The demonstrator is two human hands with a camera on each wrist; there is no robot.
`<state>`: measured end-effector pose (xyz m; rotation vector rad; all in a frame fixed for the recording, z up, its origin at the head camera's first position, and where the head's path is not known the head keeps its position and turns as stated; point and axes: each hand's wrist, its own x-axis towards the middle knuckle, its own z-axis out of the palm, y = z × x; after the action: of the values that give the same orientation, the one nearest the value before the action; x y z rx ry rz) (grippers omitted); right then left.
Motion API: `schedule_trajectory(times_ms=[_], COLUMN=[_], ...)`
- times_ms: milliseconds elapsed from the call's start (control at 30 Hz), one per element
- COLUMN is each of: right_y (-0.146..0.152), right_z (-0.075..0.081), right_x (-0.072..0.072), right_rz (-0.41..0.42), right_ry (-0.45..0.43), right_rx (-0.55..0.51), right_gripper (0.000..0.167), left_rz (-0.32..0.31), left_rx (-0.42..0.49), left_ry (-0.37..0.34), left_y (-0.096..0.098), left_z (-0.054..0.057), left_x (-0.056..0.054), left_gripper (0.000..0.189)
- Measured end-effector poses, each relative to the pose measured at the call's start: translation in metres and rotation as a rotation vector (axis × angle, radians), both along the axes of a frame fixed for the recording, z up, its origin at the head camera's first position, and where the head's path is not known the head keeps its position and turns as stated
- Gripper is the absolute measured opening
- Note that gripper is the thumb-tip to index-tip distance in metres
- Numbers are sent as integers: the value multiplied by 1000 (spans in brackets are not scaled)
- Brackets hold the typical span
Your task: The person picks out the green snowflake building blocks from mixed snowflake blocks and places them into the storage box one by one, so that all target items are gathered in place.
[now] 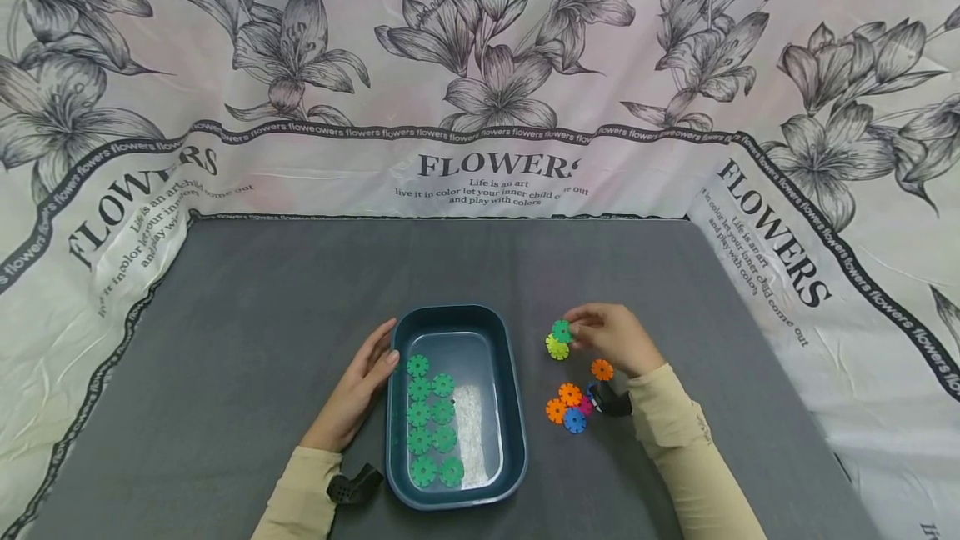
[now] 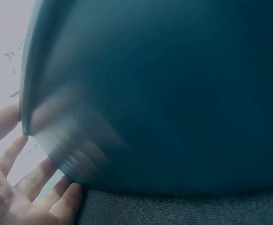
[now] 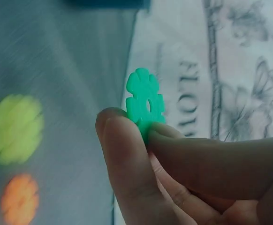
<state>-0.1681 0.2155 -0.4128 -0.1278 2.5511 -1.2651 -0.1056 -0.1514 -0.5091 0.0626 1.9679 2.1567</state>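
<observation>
My right hand (image 1: 611,336) pinches a green notched interlocking disc (image 3: 143,96) between thumb and fingertips, its edge turned toward the right wrist camera. In the head view this disc overlaps a yellow-green disc (image 1: 557,347). To the left stands a dark blue rectangular tray (image 1: 517,432). Several green discs (image 1: 418,414) lie in two rough columns on its left side. My left hand (image 1: 356,386) rests against the tray's left wall, the thumb at the rim. Extended fingers (image 2: 35,180) touch the outer wall in the left wrist view.
Right of the tray lie orange discs (image 1: 555,411), a blue disc (image 1: 574,421) and a pink disc (image 1: 585,406), close by the right wrist's black camera (image 1: 611,399). Another black camera (image 1: 356,485) sits beside the tray. Floral cloth (image 1: 495,65) hangs behind the grey table (image 1: 300,273).
</observation>
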Motion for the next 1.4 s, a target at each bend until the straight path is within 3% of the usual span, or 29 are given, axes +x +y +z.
schedule_trajectory(times_ms=[333,467,633,900,1167,1400], right_y=[-64,-93,-123,-159,-170,-171], right_z=[28,29,16,-7,-17,-21], right_x=[-16,-22,-28,-27,-27,-24], right_rz=[211,313,417,549,579,570], right_ry=[4,-64,-153,-63,63,67], right_rx=[-83,-100,-43,135,308,292], right_gripper=[15,16,14,14,12,10], left_rz=[5,2,-12,-8,-14,-11], left_rx=[-16,-19,-3,11,18,19], left_ry=[-4,-5,-15,-44,-35,-39], left_y=[0,0,0,-3,-2,-2], left_z=[1,1,1,2,2,2], left_x=[1,0,-1,-1,-1,-1], left_gripper=[58,57,56,56,56,56])
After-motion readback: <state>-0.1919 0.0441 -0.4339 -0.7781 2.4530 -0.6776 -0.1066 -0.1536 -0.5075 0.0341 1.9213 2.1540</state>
